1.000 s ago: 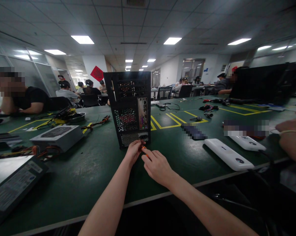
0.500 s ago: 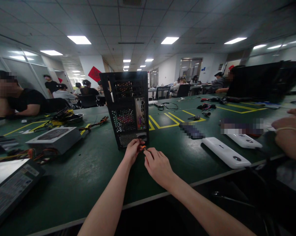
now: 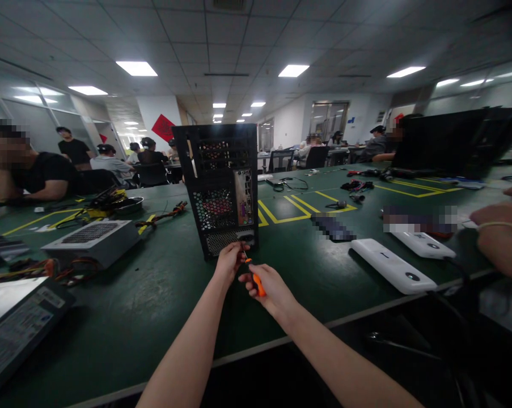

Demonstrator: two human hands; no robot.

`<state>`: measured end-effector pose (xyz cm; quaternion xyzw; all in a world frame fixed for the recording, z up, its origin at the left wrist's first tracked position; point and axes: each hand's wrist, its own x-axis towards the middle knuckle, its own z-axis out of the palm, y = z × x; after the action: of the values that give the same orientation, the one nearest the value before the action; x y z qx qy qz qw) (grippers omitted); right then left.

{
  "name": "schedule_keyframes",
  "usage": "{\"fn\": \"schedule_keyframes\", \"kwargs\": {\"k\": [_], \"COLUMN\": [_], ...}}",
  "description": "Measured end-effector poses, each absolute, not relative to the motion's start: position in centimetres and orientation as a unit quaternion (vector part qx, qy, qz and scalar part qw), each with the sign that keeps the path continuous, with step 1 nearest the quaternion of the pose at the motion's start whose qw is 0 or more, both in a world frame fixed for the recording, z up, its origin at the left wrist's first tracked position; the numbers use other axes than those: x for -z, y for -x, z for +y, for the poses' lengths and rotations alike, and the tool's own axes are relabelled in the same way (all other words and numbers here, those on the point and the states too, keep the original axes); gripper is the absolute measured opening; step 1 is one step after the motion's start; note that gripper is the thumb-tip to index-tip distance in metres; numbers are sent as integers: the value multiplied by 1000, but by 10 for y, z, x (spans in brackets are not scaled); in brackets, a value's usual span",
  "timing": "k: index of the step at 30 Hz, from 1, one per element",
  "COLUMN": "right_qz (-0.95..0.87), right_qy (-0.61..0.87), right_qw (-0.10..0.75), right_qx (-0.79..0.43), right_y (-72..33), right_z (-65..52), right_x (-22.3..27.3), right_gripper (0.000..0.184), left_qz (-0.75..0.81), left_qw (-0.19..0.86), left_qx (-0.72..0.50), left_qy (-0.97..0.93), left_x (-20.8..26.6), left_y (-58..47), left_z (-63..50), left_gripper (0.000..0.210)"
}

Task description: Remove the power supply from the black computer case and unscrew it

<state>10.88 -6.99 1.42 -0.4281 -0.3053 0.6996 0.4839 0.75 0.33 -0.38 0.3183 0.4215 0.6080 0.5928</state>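
A black computer case (image 3: 213, 170) stands upright on the green table, its back panel with ports and vent holes facing me. My right hand (image 3: 270, 286) is closed around the handle of a screwdriver (image 3: 259, 285), orange and black. Its thin shaft points up and away, to the lower edge of the case's back. There my left hand (image 3: 230, 262) is closed in a pinch around the shaft's far end, close against the case. What its fingertips hold is too small and covered to make out, and the screwdriver's tip is hidden.
On the left lie a grey power supply (image 3: 92, 243) with cables and another power supply (image 3: 21, 323) nearer me. To the right are two white devices (image 3: 392, 265) (image 3: 423, 243) and a dark blurred object (image 3: 332, 226). A co-worker's hands (image 3: 500, 221) rest at the right edge.
My right hand has shifted its grip down and back along the screwdriver, so the orange handle now shows. My left hand has hardly moved; the case stands still.
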Motion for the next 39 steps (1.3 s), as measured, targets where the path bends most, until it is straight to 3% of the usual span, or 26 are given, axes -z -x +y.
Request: {"fn": "schedule_keyframes", "kwargs": {"k": [11, 39], "right_qz": [-110, -223], "right_qy": [332, 392], "right_qw": [539, 527], "right_qx": [-766, -720], "right_y": [-93, -105], "right_z": [-77, -77], "right_x": [-20, -11], "right_gripper": [20, 10], "left_qz": [416, 371], "left_qw": [665, 718], "left_qx": [-588, -578], "left_qy": [-199, -111], "left_x": [-11, -14], "left_y": [-7, -8], "left_z": [10, 9], "left_gripper": [15, 13]}}
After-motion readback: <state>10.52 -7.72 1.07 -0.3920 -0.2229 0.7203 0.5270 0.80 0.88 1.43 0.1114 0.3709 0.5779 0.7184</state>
